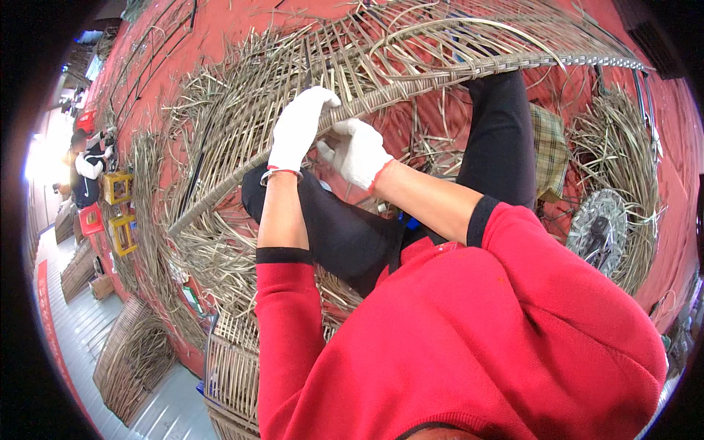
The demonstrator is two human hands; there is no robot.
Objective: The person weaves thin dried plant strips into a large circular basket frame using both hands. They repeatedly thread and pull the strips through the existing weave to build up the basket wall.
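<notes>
- Seen from above, a person in a red sweater and black trousers sits on a red floor [220, 29], working on a large half-woven wicker panel [411, 51] that lies across the knees and fills the upper frame from ten to two o'clock.
- The left hand [297, 130], in a white glove, sits just left of centre, its fingers curled tight around the panel's braided rim [455, 73], apparently to hold it steady.
- The right hand [359, 152], also gloved, is just beside it at about three o'clock from the left one, touching the same rim; its fingers are bunched together, seemingly pinching a strand, though I cannot tell for sure.
- The rim runs in a long curve from lower left to upper right, within easy reach of both hands.
- Loose cane strips [213, 242] pile at nine o'clock.
- A small round woven piece [600, 227] lies at three o'clock.
- Finished woven panels [132, 359] lean at seven o'clock; another person [86, 165] sits far off at nine.
</notes>
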